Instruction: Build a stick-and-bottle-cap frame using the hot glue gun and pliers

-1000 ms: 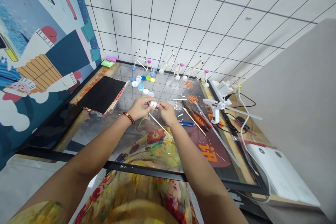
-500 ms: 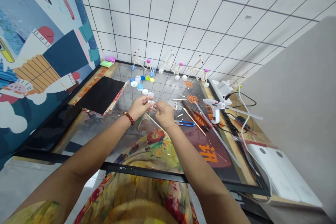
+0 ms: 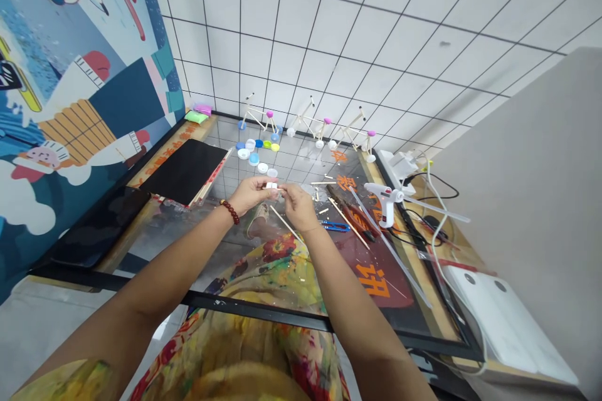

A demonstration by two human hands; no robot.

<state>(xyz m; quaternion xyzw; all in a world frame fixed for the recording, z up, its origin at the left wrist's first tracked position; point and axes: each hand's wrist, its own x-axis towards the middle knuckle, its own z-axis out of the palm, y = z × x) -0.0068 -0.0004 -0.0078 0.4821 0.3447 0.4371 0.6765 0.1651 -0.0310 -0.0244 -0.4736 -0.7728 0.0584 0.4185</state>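
Observation:
A small white bottle cap [image 3: 271, 186] is pinched between the thumb and fingers of my left hand [image 3: 249, 195], which has a beaded bracelet at the wrist. Close by on its right, my right hand [image 3: 300, 208] has thumb and fingertips closed on a short pale stick piece [image 3: 281, 188], its end at the cap; whether they are joined I cannot tell. Below the hands a thin wooden stick [image 3: 286, 224] lies on the glossy table [image 3: 188, 263]. Just beyond my fingers are several loose bottle caps [image 3: 254, 159], white, blue, yellow and green.
Three stick-and-cap bicycle models [image 3: 308, 122] stand along the back. To the right lie blue thread snips [image 3: 335, 226], pliers [image 3: 350, 207], a white glue gun [image 3: 385, 200] with cables, and a long clear glue stick [image 3: 395, 250]. A black board [image 3: 185, 169] lies left.
My hands have turned slightly, so the white cap and the short stick piece show more clearly. The right fingers have shifted a little to the right. The camera view has tilted slightly.

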